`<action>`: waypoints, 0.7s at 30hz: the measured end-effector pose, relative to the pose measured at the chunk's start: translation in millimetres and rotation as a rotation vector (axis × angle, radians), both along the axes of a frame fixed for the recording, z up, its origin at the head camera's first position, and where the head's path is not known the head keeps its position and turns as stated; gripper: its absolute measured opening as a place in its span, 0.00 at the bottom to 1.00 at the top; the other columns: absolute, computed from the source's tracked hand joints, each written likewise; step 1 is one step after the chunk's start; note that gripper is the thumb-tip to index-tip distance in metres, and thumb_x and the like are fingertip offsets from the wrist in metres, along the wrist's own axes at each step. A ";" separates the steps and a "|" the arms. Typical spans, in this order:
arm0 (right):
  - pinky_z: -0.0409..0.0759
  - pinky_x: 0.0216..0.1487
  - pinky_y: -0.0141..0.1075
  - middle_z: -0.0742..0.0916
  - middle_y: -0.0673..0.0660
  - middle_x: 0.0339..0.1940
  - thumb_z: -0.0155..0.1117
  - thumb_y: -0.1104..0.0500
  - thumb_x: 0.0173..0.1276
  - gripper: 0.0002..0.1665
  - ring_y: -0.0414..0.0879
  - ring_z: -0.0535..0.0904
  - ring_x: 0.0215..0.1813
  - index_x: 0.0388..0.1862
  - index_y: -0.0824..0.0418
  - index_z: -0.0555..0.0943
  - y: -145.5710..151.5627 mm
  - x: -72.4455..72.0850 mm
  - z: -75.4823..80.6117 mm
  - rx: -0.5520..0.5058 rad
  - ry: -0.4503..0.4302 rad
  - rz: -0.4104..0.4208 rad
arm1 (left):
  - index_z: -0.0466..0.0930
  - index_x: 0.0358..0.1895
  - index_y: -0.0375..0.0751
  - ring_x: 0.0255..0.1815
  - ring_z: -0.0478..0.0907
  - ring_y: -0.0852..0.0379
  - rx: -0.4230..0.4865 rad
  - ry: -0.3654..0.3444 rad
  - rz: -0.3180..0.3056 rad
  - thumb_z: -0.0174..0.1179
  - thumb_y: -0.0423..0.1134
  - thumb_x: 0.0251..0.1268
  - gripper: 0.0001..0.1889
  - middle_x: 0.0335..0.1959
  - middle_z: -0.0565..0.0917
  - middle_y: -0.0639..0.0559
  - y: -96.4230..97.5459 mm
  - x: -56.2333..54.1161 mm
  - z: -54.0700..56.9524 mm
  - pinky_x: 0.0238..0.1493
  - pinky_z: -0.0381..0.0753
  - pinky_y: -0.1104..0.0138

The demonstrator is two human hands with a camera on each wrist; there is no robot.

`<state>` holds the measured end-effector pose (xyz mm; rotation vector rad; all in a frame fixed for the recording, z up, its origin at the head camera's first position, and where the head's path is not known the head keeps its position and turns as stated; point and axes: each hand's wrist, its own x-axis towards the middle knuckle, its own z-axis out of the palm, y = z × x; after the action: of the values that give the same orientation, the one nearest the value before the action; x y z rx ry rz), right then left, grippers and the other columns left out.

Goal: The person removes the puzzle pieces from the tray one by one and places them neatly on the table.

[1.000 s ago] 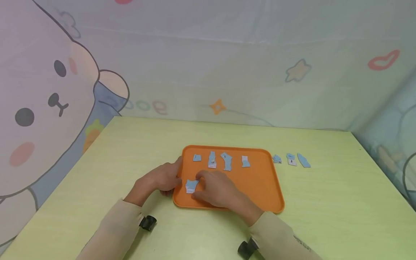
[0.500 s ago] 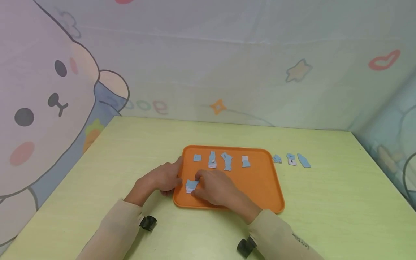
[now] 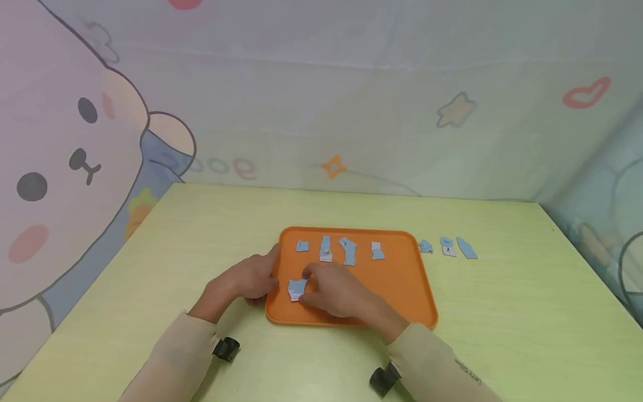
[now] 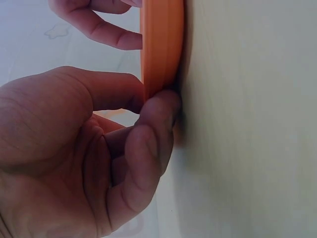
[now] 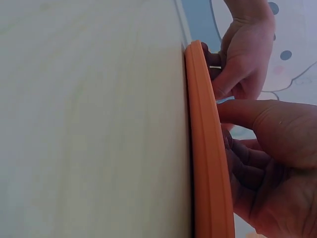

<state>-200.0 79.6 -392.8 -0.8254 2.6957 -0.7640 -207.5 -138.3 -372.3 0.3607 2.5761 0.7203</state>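
Note:
An orange tray point(image 3: 387, 290) lies on the pale table. At its left side my left hand point(image 3: 254, 277) grips the edge; in the left wrist view the thumb presses the rim of the tray point(image 4: 161, 44) from above and curled fingers sit at its underside. My right hand point(image 3: 335, 290) reaches over the front of the tray, thumb and index finger pinching a light-blue and white paper piece point(image 3: 297, 288) near the left front corner. Behind it, a row of pieces lies on the tray: a small one point(image 3: 302, 245), two taller ones point(image 3: 325, 245) and a blue-and-white one point(image 3: 377, 251).
Right of the tray, three more pieces lie on the table: one close by the rim point(image 3: 425, 246), one blue and white point(image 3: 448, 247) and a pointed blue one point(image 3: 467, 248). A printed cloth backdrop point(image 3: 301, 100) hangs behind the table point(image 3: 502, 312).
The paper piece under my right hand has shifted very slightly right and turned a little on the tray. My left hand keeps its place. The head view has moved slightly.

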 end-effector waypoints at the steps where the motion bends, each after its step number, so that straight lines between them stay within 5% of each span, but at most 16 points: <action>1: 0.79 0.44 0.36 0.88 0.50 0.39 0.74 0.52 0.69 0.25 0.43 0.78 0.38 0.60 0.62 0.82 1.9 -0.6 -0.2 -0.007 -0.002 0.001 | 0.52 0.75 0.31 0.13 0.71 0.56 0.001 0.000 0.000 0.50 0.28 0.71 0.31 0.16 0.76 0.48 0.0 0.1 0.1 0.17 0.74 0.66; 5: 0.79 0.45 0.37 0.88 0.49 0.40 0.74 0.53 0.68 0.25 0.43 0.79 0.39 0.60 0.61 0.82 11.1 -2.0 1.2 -0.040 -0.006 -0.006 | 0.53 0.73 0.31 0.13 0.71 0.56 0.002 0.006 -0.005 0.50 0.28 0.72 0.29 0.16 0.76 0.48 0.2 0.7 0.0 0.17 0.74 0.66; 15: 0.69 0.30 0.32 0.77 0.46 0.19 0.74 0.54 0.69 0.26 0.40 0.70 0.25 0.63 0.61 0.81 38.7 -3.0 7.5 -0.083 -0.014 -0.008 | 0.57 0.68 0.32 0.13 0.72 0.56 0.004 0.011 -0.005 0.50 0.27 0.70 0.25 0.16 0.77 0.48 1.9 1.0 -0.3 0.18 0.75 0.66; 21: 0.66 0.26 0.31 0.76 0.46 0.18 0.75 0.54 0.69 0.25 0.38 0.69 0.22 0.62 0.58 0.81 55.3 -3.4 10.7 -0.106 -0.053 -0.047 | 0.58 0.67 0.32 0.13 0.73 0.55 0.019 0.023 -0.020 0.49 0.26 0.70 0.24 0.16 0.78 0.47 0.8 1.4 0.9 0.17 0.76 0.65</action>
<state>-203.4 134.9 -382.1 -0.7562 2.6562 -0.9330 -206.1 -137.6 -371.4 0.4023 2.5847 0.7377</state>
